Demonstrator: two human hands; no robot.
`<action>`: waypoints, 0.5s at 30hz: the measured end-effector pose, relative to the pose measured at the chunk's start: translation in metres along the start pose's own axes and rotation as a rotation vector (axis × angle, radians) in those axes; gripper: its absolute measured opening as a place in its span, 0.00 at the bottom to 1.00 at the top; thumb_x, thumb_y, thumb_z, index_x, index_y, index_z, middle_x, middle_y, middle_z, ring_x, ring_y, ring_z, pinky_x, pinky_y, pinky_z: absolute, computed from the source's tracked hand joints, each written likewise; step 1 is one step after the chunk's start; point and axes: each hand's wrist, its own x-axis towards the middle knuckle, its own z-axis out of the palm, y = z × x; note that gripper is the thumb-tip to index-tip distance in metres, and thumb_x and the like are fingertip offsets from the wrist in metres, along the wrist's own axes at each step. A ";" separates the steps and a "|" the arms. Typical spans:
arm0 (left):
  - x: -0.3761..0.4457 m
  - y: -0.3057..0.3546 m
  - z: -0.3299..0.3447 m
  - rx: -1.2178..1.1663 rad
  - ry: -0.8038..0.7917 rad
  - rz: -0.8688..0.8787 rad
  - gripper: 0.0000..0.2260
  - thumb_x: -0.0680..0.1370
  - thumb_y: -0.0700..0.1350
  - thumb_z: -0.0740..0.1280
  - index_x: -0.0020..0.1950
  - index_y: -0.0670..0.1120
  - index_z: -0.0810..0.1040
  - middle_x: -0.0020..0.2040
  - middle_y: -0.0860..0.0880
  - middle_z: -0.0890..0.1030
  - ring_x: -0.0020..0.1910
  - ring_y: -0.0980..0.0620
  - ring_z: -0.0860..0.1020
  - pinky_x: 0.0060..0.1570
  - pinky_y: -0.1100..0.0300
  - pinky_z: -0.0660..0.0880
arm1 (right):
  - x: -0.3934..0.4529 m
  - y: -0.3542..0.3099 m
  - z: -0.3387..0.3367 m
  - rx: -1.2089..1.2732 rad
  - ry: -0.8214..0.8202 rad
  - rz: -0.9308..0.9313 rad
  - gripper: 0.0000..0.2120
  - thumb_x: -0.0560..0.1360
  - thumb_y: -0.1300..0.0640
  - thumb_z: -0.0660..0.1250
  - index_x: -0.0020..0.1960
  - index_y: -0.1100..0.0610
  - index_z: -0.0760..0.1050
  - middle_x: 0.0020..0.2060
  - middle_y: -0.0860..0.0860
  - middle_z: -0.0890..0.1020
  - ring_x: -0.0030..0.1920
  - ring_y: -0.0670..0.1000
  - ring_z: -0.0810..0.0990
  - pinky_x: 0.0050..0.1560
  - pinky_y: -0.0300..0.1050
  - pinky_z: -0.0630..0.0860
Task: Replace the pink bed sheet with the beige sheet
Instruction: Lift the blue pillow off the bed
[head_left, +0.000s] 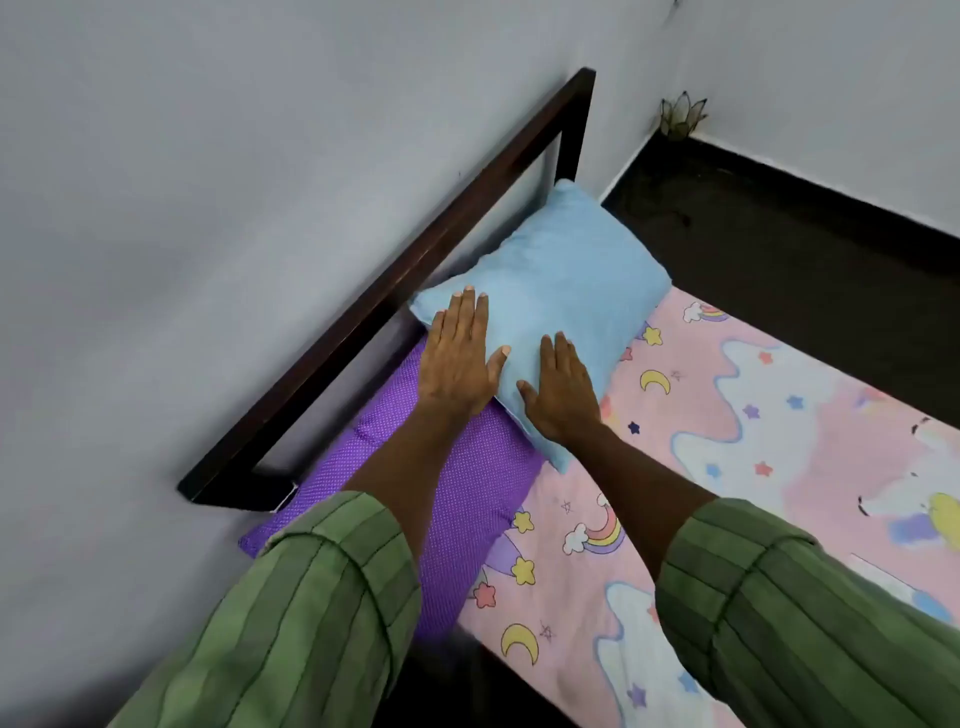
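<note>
a: head view. where does the pink bed sheet (701, 415) lie?

b: spread over the mattress, running from the headboard (395, 291) end away to the lower right. it is still on the bed, so the swap looks barely begun. no beige sheet shows anywhere in this view.

a: and what sits on it?

b: a light blue pillow (550, 301) at the head end, its long axis running along the headboard, from near the hands toward the far corner post. its near part overlaps a purple dotted pillow (447, 493) that lies alongside the headboard.

a: the hands?

b: both are on the blue pillow's near end. the left hand (460, 358) lies flat with fingers straight and together, thumb out to the side, near the headboard-side edge. the right hand (563, 389) lies flat beside it, fingers straight, close to the edge that meets the sheet. neither curls around anything; they press or rest, palms down.

a: which is nearer the sheet?

b: the right one, just beside the pink fabric. my guess is the pillows must come off first, since they pin the sheet's head end.

a: sleeves?

b: green striped sleeves (311, 613), pushed up the forearms.
</note>
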 end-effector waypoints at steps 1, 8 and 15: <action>0.007 -0.005 0.010 0.004 -0.053 0.021 0.34 0.84 0.62 0.50 0.83 0.42 0.56 0.83 0.41 0.56 0.82 0.43 0.55 0.80 0.46 0.53 | 0.006 0.003 0.009 0.049 -0.007 0.066 0.37 0.83 0.37 0.53 0.84 0.55 0.44 0.83 0.56 0.46 0.82 0.59 0.47 0.81 0.61 0.52; 0.038 -0.028 0.078 -0.065 -0.214 0.004 0.39 0.81 0.66 0.48 0.83 0.42 0.53 0.83 0.39 0.55 0.82 0.40 0.56 0.79 0.44 0.56 | 0.047 0.015 0.054 0.266 -0.084 0.404 0.29 0.82 0.34 0.49 0.78 0.48 0.58 0.80 0.55 0.58 0.79 0.62 0.56 0.73 0.74 0.55; 0.097 -0.030 0.084 -0.047 -0.118 -0.102 0.32 0.80 0.62 0.62 0.77 0.43 0.62 0.64 0.39 0.79 0.65 0.40 0.74 0.68 0.45 0.66 | 0.092 0.033 0.044 0.474 0.067 0.689 0.42 0.72 0.32 0.71 0.74 0.58 0.63 0.72 0.58 0.63 0.74 0.64 0.60 0.71 0.65 0.63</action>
